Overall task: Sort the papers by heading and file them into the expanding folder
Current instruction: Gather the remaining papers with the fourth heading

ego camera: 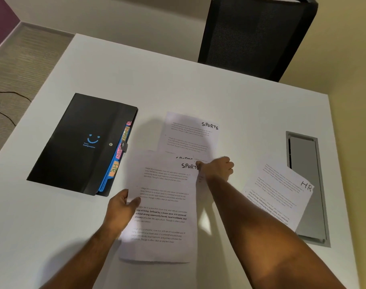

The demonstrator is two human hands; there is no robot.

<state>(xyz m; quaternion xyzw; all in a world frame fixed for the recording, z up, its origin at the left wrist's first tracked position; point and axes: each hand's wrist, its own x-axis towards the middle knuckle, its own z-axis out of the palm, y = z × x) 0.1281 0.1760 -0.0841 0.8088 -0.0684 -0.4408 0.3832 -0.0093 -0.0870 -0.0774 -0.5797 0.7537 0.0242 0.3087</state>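
One black expanding folder lies shut, long axis running away. Right of it: three SPORTS sheets, one HR sheet. The left hand pinches the nearest sheet's edge; the right hand grips its top corner.

second SPORTS sheet: heading half covered | folder tabs: partly hidden | chair: top cut off

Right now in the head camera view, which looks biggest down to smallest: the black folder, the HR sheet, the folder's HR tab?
1. black folder
2. HR sheet, partly hidden by the right arm, but clearly smaller
3. HR tab, by far the smallest
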